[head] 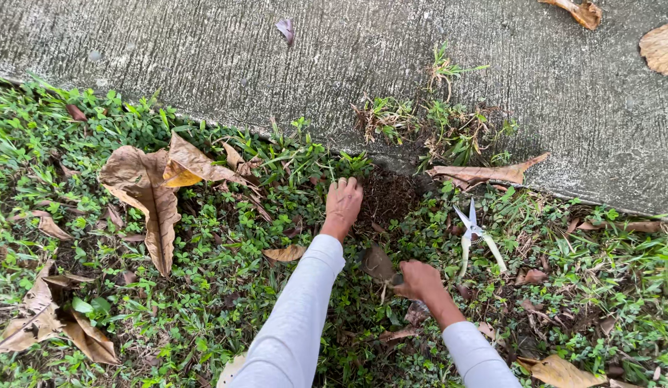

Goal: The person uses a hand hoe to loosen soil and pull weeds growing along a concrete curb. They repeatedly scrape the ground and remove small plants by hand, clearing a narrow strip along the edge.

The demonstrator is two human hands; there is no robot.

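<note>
My left hand (pixel 342 202) reaches forward, fingers curled down into the low green plants at the edge of a patch of bare dark soil (pixel 389 197) beside the concrete slab. Whether it grips any plant is hidden. My right hand (pixel 419 279) is closed on the handle of a small trowel (pixel 378 263), whose dirty blade points toward the soil patch. Both arms wear light grey sleeves. White-handled garden shears (pixel 475 236) lie open on the ground just right of my right hand.
A grey concrete slab (pixel 276 65) runs along the top, with a heap of pulled weeds (pixel 442 122) on it. Large dry brown leaves (pixel 151 194) lie in the ground cover at left, more at the lower left and lower right.
</note>
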